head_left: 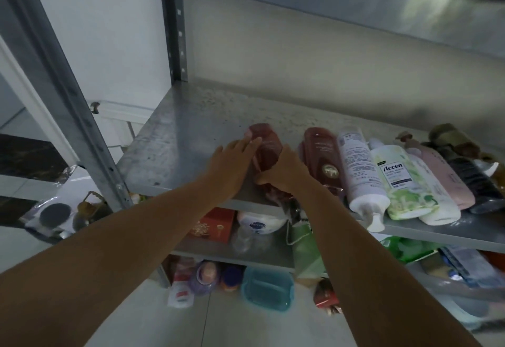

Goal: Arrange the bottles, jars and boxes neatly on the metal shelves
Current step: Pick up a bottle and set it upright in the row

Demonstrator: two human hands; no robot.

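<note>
Red-filled bottle (267, 152) flat on shelf (185, 139)

A bottle (266, 152) lies on the metal shelf (177, 139) under the left hand (232, 166) and right hand (284, 174), left of a row of bottles (358, 171) lying side by side; a box (216, 223) sits on the lower shelf (207, 251).

metal shelf (177, 141) | red bottle (266, 150) lying flat | left hand (232, 160): straight fingers on its left side | right hand (284, 174): fingers curled round its near end | rightward, all lying: brown bottle (323, 155), white pump bottle (358, 166), green Accen bottle (401, 180)
</note>
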